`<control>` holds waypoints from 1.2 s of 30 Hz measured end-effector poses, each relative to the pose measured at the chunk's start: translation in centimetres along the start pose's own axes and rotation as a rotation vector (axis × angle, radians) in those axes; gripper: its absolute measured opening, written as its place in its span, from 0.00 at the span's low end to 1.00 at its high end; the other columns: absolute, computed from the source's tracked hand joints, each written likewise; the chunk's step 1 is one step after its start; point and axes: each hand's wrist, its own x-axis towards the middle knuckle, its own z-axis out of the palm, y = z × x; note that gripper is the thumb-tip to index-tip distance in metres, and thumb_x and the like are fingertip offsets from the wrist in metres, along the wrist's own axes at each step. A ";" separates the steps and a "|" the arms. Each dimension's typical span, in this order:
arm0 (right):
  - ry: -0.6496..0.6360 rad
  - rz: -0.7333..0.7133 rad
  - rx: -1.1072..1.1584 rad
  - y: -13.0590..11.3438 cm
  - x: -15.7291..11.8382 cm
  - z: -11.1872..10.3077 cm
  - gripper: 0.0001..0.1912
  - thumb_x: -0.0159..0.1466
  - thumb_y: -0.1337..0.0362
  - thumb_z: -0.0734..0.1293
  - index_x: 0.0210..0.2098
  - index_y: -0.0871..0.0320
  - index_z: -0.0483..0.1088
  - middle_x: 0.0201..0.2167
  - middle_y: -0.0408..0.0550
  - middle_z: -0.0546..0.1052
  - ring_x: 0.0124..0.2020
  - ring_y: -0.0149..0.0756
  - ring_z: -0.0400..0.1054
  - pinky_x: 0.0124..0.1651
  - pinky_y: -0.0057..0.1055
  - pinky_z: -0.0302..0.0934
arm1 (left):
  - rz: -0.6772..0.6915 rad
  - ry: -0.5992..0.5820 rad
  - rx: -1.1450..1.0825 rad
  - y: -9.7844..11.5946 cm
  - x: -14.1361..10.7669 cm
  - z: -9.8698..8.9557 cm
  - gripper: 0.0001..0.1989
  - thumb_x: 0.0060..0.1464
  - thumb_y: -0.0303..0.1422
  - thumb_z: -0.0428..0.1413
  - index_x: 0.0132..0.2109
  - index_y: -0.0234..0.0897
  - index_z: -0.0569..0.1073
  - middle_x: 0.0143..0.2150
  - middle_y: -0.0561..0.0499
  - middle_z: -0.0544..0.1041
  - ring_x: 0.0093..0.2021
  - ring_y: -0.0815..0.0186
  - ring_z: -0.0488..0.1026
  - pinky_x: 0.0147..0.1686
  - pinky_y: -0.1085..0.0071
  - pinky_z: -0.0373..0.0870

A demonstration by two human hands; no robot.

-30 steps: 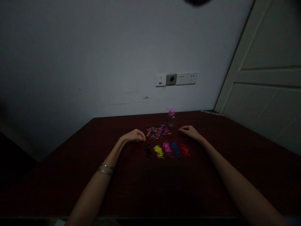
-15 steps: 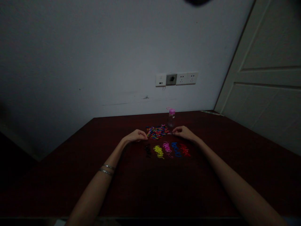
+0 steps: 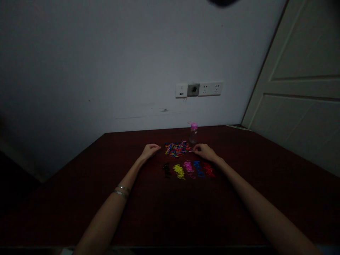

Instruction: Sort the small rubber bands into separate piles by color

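A heap of small mixed-colour bands (image 3: 177,149), which look like hair ties, lies on the dark red table (image 3: 170,219). To its left, my left hand (image 3: 151,151) is closed, thumb and fingers pressed together; whatever they may hold is too small to see. My right hand (image 3: 204,151) pinches at the heap's right edge, beside a pinkish band, and its fingertips are too dark to show a grip. Nearer me lie sorted groups: black bands (image 3: 166,170), yellow bands (image 3: 179,171), pink bands (image 3: 189,167), blue bands (image 3: 198,169) and red bands (image 3: 209,170).
A clear bottle (image 3: 193,135) with a pink lid stands behind the heap, near my right hand. The wall (image 3: 132,71) with a row of sockets (image 3: 210,89) rises at the table's back. A pale panelled door (image 3: 300,106) is at the right.
My left hand has moved a little left and away from me, off the heap's near left edge. My right hand has shifted slightly left, staying at the heap's right edge.
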 end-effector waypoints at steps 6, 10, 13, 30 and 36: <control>-0.001 0.000 0.032 0.2 0.2 0.0 0.07 0.51 0.65 0.64 0.28 0.57 0.73 0.28 0.45 0.75 0.29 0.32 0.67 0.30 0.24 0.55 | -0.007 0.005 -0.019 -0.1 -0.1 0.0 0.18 0.38 0.43 0.58 0.30 0.31 0.71 0.12 0.61 0.56 0.12 0.79 0.49 0.13 0.78 0.40; 0.008 -0.039 0.178 0.2 0.6 -0.5 0.09 0.51 0.63 0.64 0.28 0.61 0.73 0.26 0.46 0.74 0.28 0.32 0.66 0.31 0.25 0.57 | -0.013 0.016 -0.018 -0.1 -0.1 0.1 0.18 0.38 0.43 0.58 0.30 0.31 0.71 0.11 0.61 0.55 0.12 0.79 0.48 0.13 0.78 0.40; -0.013 -0.068 0.294 -0.3 0.6 -1.0 0.12 0.51 0.60 0.64 0.28 0.63 0.72 0.24 0.46 0.74 0.27 0.31 0.65 0.29 0.25 0.57 | -0.007 0.022 -0.017 -0.1 -0.1 0.1 0.18 0.38 0.43 0.58 0.30 0.31 0.71 0.11 0.61 0.55 0.12 0.79 0.48 0.13 0.78 0.40; -0.413 -0.121 0.386 -4.3 -0.8 -1.9 0.11 0.47 0.63 0.65 0.26 0.64 0.75 0.17 0.44 0.71 0.18 0.25 0.57 0.21 0.23 0.50 | -0.017 0.048 -0.007 0.3 -0.3 0.3 0.17 0.37 0.42 0.58 0.29 0.30 0.72 0.11 0.60 0.57 0.12 0.78 0.50 0.14 0.78 0.41; -0.108 0.028 0.265 -1.4 0.5 -1.0 0.12 0.48 0.61 0.65 0.27 0.63 0.75 0.22 0.46 0.74 0.23 0.29 0.63 0.24 0.23 0.53 | 0.009 0.050 -0.004 0.3 -0.5 0.4 0.17 0.37 0.42 0.58 0.28 0.30 0.72 0.11 0.60 0.57 0.13 0.78 0.50 0.15 0.78 0.43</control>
